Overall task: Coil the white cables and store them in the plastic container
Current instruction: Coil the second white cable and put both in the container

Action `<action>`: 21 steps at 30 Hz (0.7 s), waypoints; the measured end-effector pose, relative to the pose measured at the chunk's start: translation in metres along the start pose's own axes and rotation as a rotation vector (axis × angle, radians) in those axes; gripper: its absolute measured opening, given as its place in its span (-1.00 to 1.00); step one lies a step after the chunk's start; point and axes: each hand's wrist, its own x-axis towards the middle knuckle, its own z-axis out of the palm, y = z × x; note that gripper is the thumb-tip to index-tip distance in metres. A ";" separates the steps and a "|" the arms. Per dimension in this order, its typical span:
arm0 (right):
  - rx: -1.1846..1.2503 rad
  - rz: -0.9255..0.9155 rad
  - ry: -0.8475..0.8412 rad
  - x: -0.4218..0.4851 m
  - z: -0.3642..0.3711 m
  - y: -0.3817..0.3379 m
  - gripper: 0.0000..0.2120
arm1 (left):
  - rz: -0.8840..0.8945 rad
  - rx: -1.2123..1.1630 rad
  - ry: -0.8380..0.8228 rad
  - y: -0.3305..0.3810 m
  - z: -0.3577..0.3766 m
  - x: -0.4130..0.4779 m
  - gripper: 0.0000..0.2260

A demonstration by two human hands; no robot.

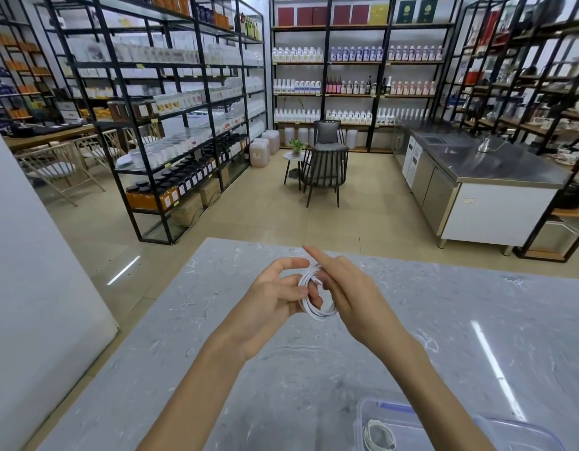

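Nearest, bottom right: clear plastic container (444, 428) on the grey marble tabletop (184, 369), one coiled white cable (377, 436) already lying inside. Above the tabletop, both hands meet mid-air. Left hand (272, 307) — fingers curled, thumb and fingertips pinching a small white cable coil (317, 299). Right hand (350, 291) touches the coil's far side, index finger extended, other fingers loosely bent; its grip is hidden. Beyond: two dark chairs (325, 164), black shelving (353, 73) stocked with bottles.
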 end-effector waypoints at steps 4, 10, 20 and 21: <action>-0.061 -0.001 0.044 -0.001 0.003 -0.001 -0.68 | -0.003 -0.015 0.040 -0.001 0.004 0.001 -0.73; -0.046 0.012 0.086 0.005 0.002 -0.008 -0.65 | 0.115 0.301 0.201 -0.018 0.015 0.004 -0.57; 0.095 0.098 0.026 0.003 0.015 0.009 -0.75 | -0.038 0.166 0.127 -0.013 0.002 0.003 -0.79; 0.098 0.097 0.031 0.004 0.015 0.009 -0.76 | -0.021 0.231 0.152 -0.014 0.003 0.004 -0.80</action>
